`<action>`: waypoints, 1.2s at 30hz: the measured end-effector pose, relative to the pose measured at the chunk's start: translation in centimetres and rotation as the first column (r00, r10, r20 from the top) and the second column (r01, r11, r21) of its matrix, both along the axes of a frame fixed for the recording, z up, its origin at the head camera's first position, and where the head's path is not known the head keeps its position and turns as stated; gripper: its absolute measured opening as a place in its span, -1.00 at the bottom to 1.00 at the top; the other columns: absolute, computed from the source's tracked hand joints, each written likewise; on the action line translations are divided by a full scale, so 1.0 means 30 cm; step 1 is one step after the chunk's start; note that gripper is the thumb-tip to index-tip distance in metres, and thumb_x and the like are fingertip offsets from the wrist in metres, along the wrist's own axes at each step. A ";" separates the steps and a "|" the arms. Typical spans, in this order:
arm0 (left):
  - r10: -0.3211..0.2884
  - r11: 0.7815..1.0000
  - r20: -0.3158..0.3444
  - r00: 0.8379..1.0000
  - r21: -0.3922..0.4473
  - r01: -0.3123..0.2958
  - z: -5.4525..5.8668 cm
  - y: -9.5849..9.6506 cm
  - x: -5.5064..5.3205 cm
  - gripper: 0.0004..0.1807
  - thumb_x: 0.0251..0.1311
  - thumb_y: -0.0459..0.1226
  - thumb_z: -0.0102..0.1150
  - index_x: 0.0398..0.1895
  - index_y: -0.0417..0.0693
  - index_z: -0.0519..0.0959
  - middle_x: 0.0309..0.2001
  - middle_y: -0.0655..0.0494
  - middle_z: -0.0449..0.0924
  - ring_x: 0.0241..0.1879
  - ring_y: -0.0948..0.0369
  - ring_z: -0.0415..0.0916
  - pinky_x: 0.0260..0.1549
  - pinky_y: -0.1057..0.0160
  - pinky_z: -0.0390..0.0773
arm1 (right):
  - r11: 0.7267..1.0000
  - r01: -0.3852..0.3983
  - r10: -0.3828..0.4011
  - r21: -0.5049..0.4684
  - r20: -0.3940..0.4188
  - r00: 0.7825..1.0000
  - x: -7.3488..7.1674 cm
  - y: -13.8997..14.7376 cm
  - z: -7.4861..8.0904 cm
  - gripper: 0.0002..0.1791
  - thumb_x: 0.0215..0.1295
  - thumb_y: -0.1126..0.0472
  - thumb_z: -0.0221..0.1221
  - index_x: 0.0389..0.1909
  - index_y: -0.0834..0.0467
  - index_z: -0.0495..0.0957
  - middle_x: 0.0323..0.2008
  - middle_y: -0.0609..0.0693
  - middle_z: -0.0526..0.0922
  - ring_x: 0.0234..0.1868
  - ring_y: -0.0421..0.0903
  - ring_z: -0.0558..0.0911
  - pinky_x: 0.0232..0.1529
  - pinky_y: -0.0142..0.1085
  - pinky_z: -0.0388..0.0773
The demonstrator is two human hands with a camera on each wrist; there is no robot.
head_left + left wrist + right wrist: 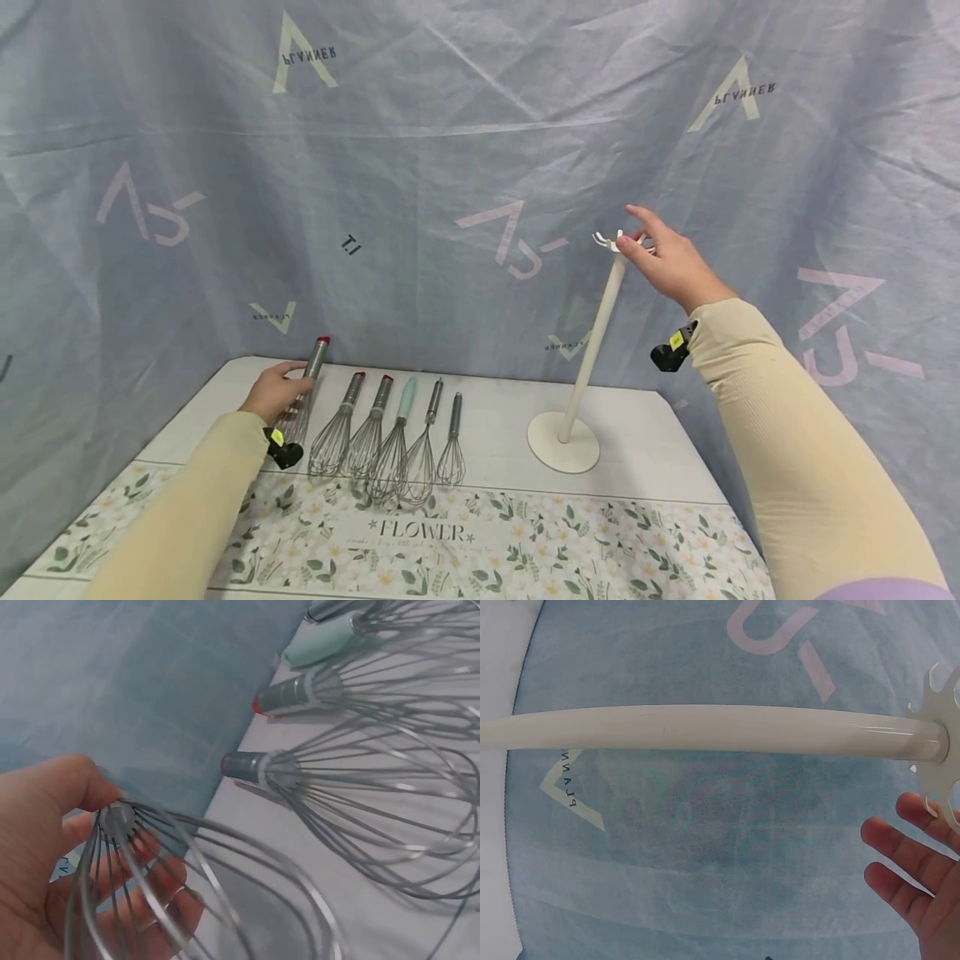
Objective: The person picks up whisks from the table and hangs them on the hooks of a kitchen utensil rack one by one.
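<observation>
My left grip [279,392] holds a whisk [314,365] — likely light, best by its handle [318,350] — right grip [671,262] wide at the stand [596,342].

— What reads on the worktop [495,417]?
— "FLOWER" [422,530], dark capitals on its near floral band [322,554]. The line beneath is too small to read.
— And the fabric backdrop [405,167]?
— "PLANNER" [309,55], flipped, four times, twice left and twice right, each across a pale angular mark. Toward the left sits a dark mark resembling "T.I" [351,244].
</observation>
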State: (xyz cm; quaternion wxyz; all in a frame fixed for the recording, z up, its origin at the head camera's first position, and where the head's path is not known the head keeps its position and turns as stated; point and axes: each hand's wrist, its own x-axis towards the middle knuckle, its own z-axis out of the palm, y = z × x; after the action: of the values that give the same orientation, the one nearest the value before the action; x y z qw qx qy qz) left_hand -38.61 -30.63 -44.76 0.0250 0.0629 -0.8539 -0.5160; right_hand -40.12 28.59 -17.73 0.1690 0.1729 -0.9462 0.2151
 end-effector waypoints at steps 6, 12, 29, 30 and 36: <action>0.000 0.999 0.025 1.000 0.040 -0.001 0.034 0.009 0.001 -0.26 0.40 -0.22 0.05 0.56 -0.28 0.09 0.05 -0.37 0.56 -0.37 0.12 0.63 -0.45 0.08 0.68 | 1.000 -0.002 0.002 -0.002 0.005 1.000 0.001 0.006 -0.002 -0.15 0.49 -0.39 -0.14 0.65 -0.16 -0.15 0.33 0.28 0.35 0.30 0.35 0.40 0.13 0.33 0.38; 0.000 0.997 0.024 1.000 0.076 -0.002 0.052 0.018 0.000 -0.26 0.43 -0.21 0.02 0.60 -0.17 0.04 0.08 -0.38 0.53 -0.30 0.12 0.63 -0.39 0.06 0.70 | 1.000 0.000 0.000 -0.006 0.005 1.000 0.000 0.011 -0.005 -0.15 0.49 -0.40 -0.14 0.65 -0.18 -0.15 0.34 0.27 0.34 0.30 0.36 0.40 0.13 0.33 0.38; -0.011 0.987 -0.035 0.999 0.162 0.017 0.083 0.039 0.012 -0.20 0.48 -0.11 0.12 0.63 -0.09 -0.01 0.16 -0.31 0.52 -0.19 0.15 0.65 -0.26 0.02 0.71 | 1.000 0.000 0.000 -0.011 0.003 1.000 0.008 0.004 -0.002 -0.14 0.47 -0.41 -0.14 0.65 -0.19 -0.15 0.33 0.25 0.36 0.31 0.34 0.41 0.15 0.32 0.38; -0.020 0.986 -0.038 0.999 0.162 0.026 0.087 0.041 0.014 -0.20 0.48 -0.12 0.11 0.63 -0.10 -0.01 0.16 -0.31 0.52 -0.16 0.12 0.65 -0.25 0.02 0.71 | 1.000 -0.004 0.004 -0.010 0.001 1.000 0.009 0.003 -0.001 -0.14 0.48 -0.40 -0.14 0.65 -0.18 -0.15 0.33 0.25 0.36 0.30 0.34 0.41 0.14 0.32 0.38; -0.057 0.980 -0.049 0.997 0.190 0.065 0.121 0.055 0.011 -0.19 0.48 -0.12 0.13 0.63 -0.07 -0.01 0.01 -0.16 0.61 -0.14 0.02 0.67 -0.25 0.00 0.71 | 1.000 -0.022 0.023 -0.010 0.004 1.000 0.015 0.002 0.007 -0.16 0.50 -0.37 -0.14 0.65 -0.18 -0.15 0.33 0.25 0.36 0.28 0.36 0.43 0.13 0.30 0.39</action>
State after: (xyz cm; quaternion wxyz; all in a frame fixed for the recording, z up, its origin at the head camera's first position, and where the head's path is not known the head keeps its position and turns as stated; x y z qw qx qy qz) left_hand -38.29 -28.97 -41.13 0.0217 0.0277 -0.8011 -0.5974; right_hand -39.67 28.65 -17.53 0.1656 0.1824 -0.9435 0.2218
